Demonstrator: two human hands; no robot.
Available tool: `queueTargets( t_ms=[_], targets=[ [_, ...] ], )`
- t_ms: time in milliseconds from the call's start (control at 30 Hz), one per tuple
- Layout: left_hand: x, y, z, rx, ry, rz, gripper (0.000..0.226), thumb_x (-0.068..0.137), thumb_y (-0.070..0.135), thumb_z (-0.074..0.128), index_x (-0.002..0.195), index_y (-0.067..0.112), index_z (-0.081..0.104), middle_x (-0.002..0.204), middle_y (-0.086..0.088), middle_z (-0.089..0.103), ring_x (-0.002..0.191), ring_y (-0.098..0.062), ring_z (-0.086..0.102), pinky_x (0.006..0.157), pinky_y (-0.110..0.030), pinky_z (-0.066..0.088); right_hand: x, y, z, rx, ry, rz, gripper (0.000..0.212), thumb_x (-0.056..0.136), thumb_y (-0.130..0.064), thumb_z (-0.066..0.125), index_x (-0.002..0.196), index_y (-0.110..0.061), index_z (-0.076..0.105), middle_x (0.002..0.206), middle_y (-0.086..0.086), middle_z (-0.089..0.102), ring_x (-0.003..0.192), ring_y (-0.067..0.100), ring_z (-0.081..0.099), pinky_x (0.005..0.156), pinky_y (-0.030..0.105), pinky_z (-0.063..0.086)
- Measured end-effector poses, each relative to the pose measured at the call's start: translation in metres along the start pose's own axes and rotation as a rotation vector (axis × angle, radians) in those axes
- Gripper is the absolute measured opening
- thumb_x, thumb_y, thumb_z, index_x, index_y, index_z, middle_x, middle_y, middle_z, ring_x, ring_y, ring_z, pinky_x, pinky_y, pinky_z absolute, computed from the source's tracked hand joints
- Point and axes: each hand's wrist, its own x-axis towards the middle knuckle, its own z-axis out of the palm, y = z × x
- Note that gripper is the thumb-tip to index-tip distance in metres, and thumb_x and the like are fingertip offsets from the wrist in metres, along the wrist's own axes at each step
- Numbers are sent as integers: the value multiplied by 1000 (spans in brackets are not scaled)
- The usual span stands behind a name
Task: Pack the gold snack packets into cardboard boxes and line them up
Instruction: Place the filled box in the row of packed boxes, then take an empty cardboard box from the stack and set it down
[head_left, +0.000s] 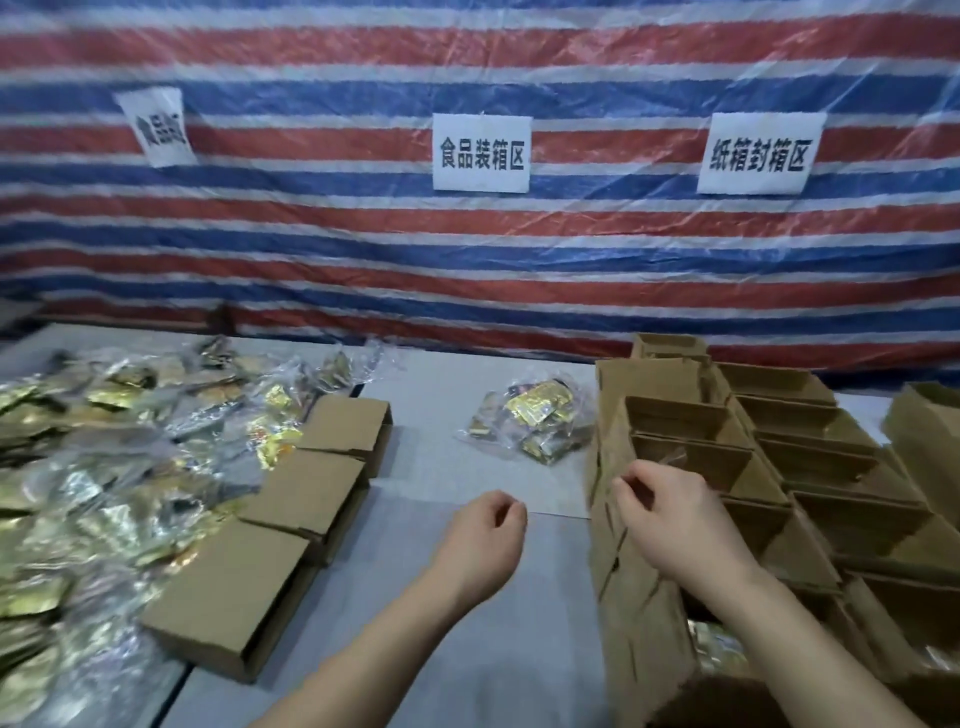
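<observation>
Grey table (441, 467) runs under a red, white and blue striped tarp (467, 249). Gold packets (104, 441) heap at left, one bag (530, 421) mid-table. My left hand (480, 540) is loosely curled, empty; right hand (675, 525) pinches an open box (691, 457).

Bare forearms — no sleeves (no rings) — bare hands (571, 519).
</observation>
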Motion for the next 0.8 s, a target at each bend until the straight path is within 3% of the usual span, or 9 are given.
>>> queueTargets(
  t_ms=[133,200,267,367,467,533,633,733,800],
  targets=[
    [29,-87,-62,245,143,-70,29,96,35,42,72,22,52,71,5,59,78,-23,58,64,-33,38,31,-44,59,24,-88,-32,19,94,-32,55,81,-23,66,72,-9,64,68,7,58,62,29,47],
    [48,-137,-89,403,183,-131,22,95,31,45,88,19,62,91,-2,66,93,-29,61,73,-34,44,42,-55,90,10,-157,-12,19,93,-31,54,82,-22,65,76,-8,65,74,14,61,67,33,50],
    [66,-187,-113,549,156,-236,26,95,30,47,104,9,59,109,-13,64,104,-33,59,87,-37,47,49,-61,122,1,-232,17,19,92,-30,53,81,-20,65,77,-5,66,76,18,62,69,35,50],
    [82,-253,-143,820,69,-345,46,93,50,45,114,11,54,118,-13,60,111,-31,56,94,-38,45,60,-69,165,-33,-328,65,20,91,-29,52,80,-17,63,78,-1,66,76,20,60,67,33,47],
    [86,-308,-158,943,34,-447,79,80,70,48,130,10,40,133,-14,46,124,-32,44,100,-43,41,65,-71,200,-19,-395,117,20,91,-26,51,84,-14,66,83,1,68,81,21,61,71,32,48],
    [86,-334,-156,981,-19,-523,96,76,63,59,146,10,20,151,-18,25,137,-37,27,105,-48,35,61,-69,223,-22,-440,147,21,91,-26,51,87,-13,66,86,2,69,83,22,62,72,31,48],
    [78,-348,-149,1079,-19,-548,96,79,30,61,151,9,0,157,-18,4,143,-41,9,110,-51,30,43,-61,246,1,-524,210,21,92,-27,51,88,-13,66,86,1,69,82,22,63,72,30,50],
    [67,-340,-150,1130,-40,-532,85,86,20,50,151,5,-2,158,-19,6,143,-41,13,113,-48,29,30,-55,258,-2,-597,239,23,92,-27,50,88,-11,65,85,2,68,82,22,64,71,30,49],
    [57,-330,-158,1105,25,-476,67,91,12,36,151,7,7,156,-17,18,141,-36,25,109,-42,35,27,-54,262,17,-620,254,23,92,-27,49,87,-9,64,86,4,68,82,23,64,70,31,50]
  ],
)
